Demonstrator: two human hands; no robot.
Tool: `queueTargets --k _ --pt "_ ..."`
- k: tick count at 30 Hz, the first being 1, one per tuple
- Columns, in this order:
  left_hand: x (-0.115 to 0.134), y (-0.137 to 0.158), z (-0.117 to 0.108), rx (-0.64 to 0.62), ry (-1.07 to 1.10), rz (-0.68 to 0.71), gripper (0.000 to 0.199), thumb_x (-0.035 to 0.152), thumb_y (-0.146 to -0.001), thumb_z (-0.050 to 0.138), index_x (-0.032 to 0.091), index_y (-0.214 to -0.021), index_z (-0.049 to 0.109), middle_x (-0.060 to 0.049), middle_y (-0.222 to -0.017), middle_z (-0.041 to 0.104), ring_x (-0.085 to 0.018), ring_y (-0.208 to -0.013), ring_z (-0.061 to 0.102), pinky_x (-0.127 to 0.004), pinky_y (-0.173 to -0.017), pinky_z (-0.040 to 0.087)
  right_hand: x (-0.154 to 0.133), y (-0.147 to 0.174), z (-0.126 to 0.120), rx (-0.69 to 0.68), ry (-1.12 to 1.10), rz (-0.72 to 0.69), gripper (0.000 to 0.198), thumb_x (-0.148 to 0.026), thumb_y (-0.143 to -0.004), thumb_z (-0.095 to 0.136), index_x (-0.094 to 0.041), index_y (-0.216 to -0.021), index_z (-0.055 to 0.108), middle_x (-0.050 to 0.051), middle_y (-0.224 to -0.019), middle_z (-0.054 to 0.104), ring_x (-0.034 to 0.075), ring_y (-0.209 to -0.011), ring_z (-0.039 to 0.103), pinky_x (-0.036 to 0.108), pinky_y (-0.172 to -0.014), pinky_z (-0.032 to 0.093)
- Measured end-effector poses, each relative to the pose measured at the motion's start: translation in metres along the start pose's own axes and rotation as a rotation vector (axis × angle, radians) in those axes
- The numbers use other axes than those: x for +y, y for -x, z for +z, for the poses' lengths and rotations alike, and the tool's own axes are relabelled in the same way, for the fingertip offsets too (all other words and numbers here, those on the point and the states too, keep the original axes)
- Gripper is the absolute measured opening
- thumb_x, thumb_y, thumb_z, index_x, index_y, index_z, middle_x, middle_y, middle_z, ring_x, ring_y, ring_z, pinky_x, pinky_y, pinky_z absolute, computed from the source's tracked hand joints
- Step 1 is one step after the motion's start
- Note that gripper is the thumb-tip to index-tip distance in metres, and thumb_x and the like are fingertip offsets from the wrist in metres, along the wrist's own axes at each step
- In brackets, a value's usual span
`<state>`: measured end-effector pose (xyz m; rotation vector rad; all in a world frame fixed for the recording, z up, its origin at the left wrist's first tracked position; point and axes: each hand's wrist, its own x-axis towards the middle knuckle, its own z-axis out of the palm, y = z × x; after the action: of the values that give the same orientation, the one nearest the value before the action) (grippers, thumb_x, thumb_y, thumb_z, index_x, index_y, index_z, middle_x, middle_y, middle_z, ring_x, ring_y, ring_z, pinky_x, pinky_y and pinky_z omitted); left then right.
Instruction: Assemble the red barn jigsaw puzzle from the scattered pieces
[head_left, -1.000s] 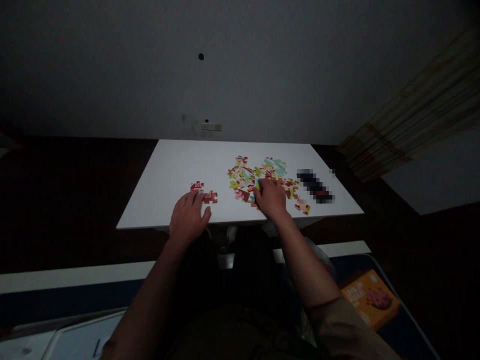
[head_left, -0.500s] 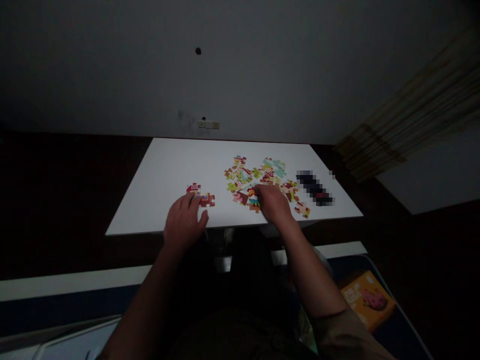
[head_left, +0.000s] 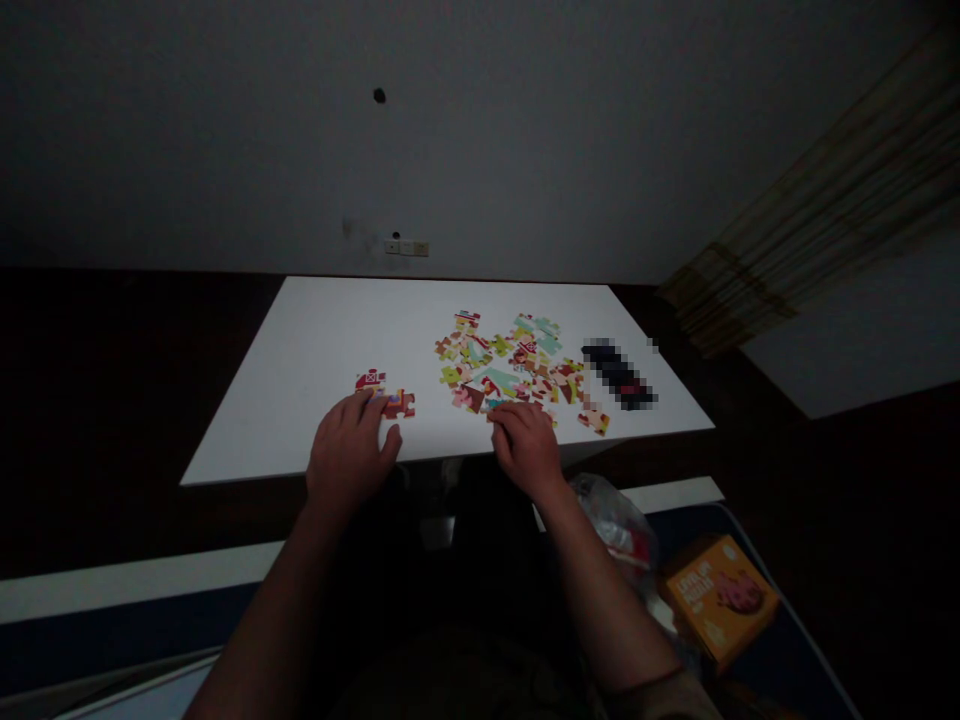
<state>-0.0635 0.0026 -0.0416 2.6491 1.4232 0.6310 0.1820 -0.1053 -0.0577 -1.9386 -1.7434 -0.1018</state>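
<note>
My left hand [head_left: 346, 450] lies on the left part of the table, fingers stretched out and thumb apart. Its fingertips touch joined jigsaw puzzle pieces [head_left: 399, 404], brown with red and purple, partly hidden under the fingers. A red piece with a barn-like picture [head_left: 370, 379] sits just beyond. My right hand [head_left: 529, 447] is at the table's near edge with bent fingers closed over a puzzle piece [head_left: 493, 406], of which a teal and brown edge shows. Beyond it spreads a loose heap of colourful puzzle pieces [head_left: 501, 380], some overlapping.
A white table [head_left: 300, 340] stands against a grey wall. At its right lies a dark pixelated object [head_left: 621, 375]. Beside my right forearm are a clear plastic bag [head_left: 611, 515] and an orange puzzle box [head_left: 720, 600] on a blue seat. A curtain [head_left: 787, 230] hangs at right.
My right hand has drawn back from the heap towards the near table edge, its fingers now over a piece there. My left hand stays by the joined pieces. The view has shifted slightly.
</note>
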Motion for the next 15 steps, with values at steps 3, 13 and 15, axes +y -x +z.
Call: queueTargets --k 3,13,15 --pt "0.000 0.000 0.000 -0.003 0.001 -0.002 0.046 0.034 -0.087 0.046 0.022 -0.131 0.048 -0.011 -0.136 0.047 -0.031 -0.123 0.043 -0.051 -0.106 0.035 0.002 -0.001 0.002 0.009 -0.022 -0.002 0.027 -0.021 -0.090 0.044 -0.027 -0.106 0.065 0.005 -0.109 0.064 0.025 -0.107 0.053 0.043 -0.094 0.042" --pt "0.000 -0.001 0.000 0.009 -0.014 0.023 0.047 0.034 -0.087 0.047 0.019 -0.131 0.049 -0.013 -0.134 0.049 -0.032 -0.122 0.044 -0.052 -0.104 0.036 0.005 -0.006 -0.003 0.063 -0.149 0.011 0.022 -0.020 -0.090 0.046 -0.024 -0.102 0.064 0.006 -0.103 0.066 0.023 -0.101 0.057 0.041 -0.092 0.043" --pt "0.000 -0.001 0.001 0.013 -0.011 0.029 0.046 0.034 -0.087 0.046 0.018 -0.130 0.050 -0.013 -0.134 0.049 -0.032 -0.122 0.044 -0.052 -0.104 0.037 0.009 -0.019 -0.007 0.061 -0.121 0.032 0.021 -0.022 -0.091 0.045 -0.023 -0.101 0.063 0.006 -0.103 0.066 0.024 -0.100 0.057 0.041 -0.091 0.043"
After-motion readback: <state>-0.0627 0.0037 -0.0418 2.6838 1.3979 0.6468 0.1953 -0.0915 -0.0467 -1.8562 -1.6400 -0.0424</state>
